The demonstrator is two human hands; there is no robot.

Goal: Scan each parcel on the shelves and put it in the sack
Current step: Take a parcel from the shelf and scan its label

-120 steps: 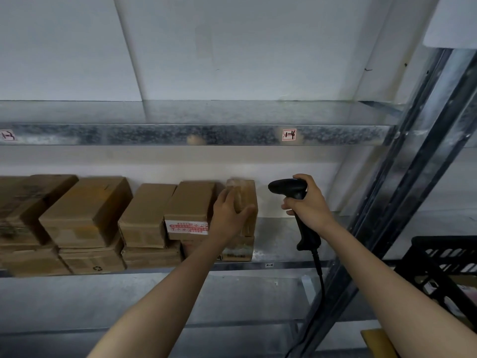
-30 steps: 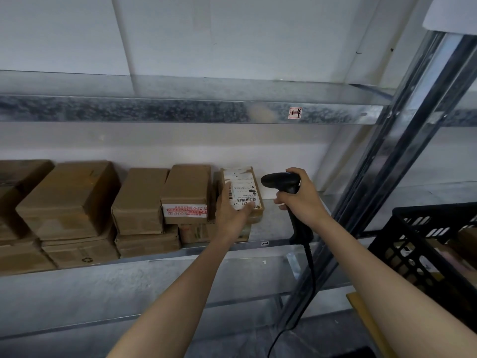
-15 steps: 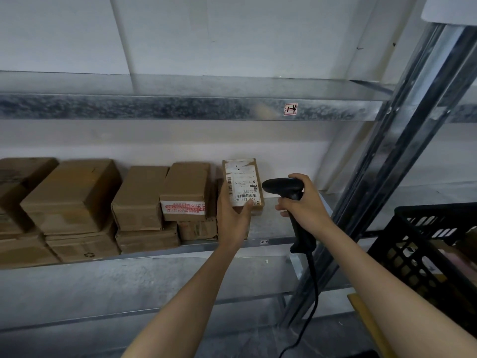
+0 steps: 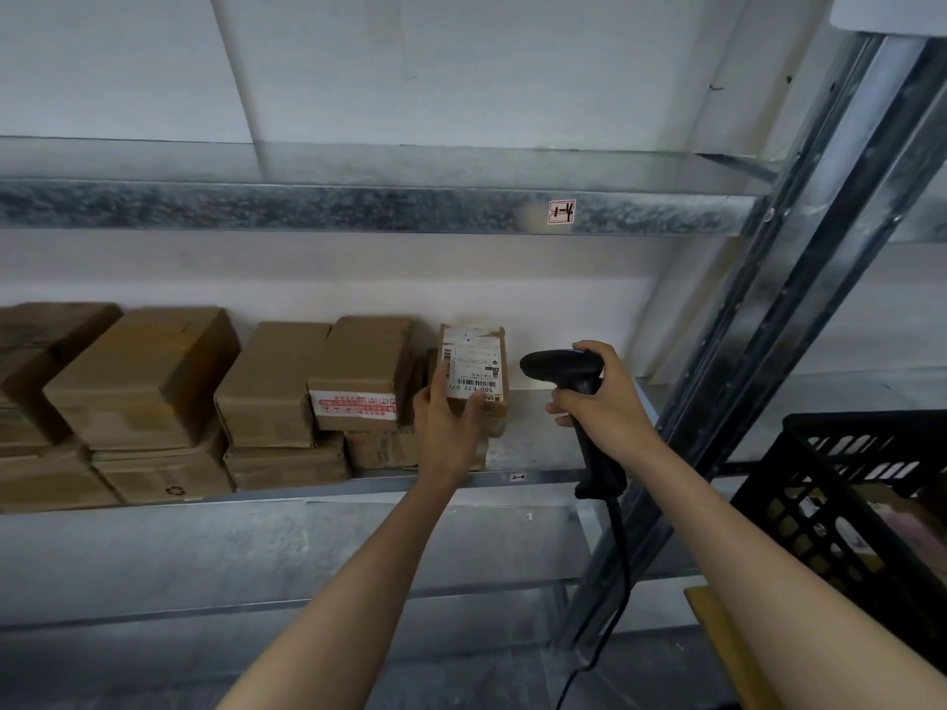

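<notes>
**Parcel held up to a handheld scanner at a metal shelf**

A small brown parcel (image 4: 474,368) stands upright at the right end of a row of boxes, its white barcode label facing the viewer. The person's left hand (image 4: 448,427) grips its lower part, with the thumb on the bottom edge of the label. Just to the right, the right hand (image 4: 602,402) is wrapped around the handle of one black scanner (image 4: 561,368). The scanner's nose points left at the parcel, close but not touching. One black cable (image 4: 617,566) hangs down from the handle.

The parcel is over the middle shelf (image 4: 538,438), a grey galvanised metal surface. To its left sit at least eight more plain brown boxes (image 4: 143,376), stacked in two layers. The row runs out of view at the left, so the full count cannot be told. One of them, the taped box (image 4: 358,374) beside the held parcel, carries red and white tape.

Above runs an upper shelf beam (image 4: 358,210) with one small red and white tag (image 4: 561,212). A pale wall (image 4: 461,69) lies behind. A slanting steel upright (image 4: 799,279) frames the right side. Nearer on the right stands one black slotted crate (image 4: 820,494).
</notes>
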